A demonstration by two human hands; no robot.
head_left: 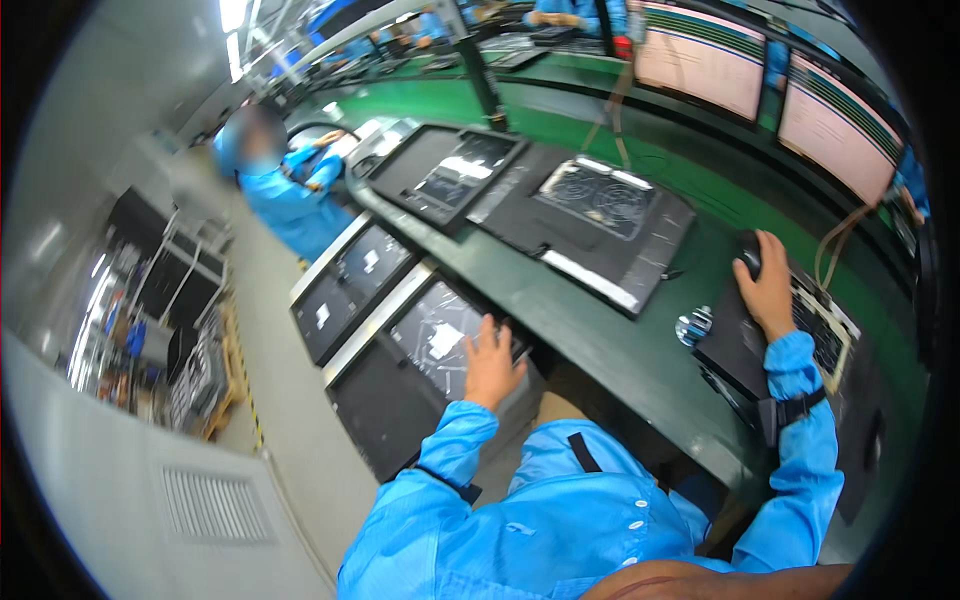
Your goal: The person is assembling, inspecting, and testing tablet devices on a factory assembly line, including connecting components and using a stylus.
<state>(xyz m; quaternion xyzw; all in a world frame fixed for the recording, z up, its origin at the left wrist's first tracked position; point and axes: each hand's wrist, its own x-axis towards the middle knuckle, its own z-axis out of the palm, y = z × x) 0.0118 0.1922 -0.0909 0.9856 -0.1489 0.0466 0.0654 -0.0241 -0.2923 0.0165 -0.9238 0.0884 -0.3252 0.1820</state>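
My right hand rests over a black computer mouse at the right of the green table, fingers curved round it. A dark strap circles that sleeve's wrist. On the left, my left hand is open with its fingers spread. Its fingertips lie at the edge of a glossy dark panel bearing a white label, set in a black tray; whether they touch it I cannot tell. Beyond it is a second black tray with a similar labelled panel.
On the green table lie two more black trays, one holding a panel with round outlines. A small clear-and-blue object sits near the right forearm. Two monitors stand behind. At far left a person in blue works.
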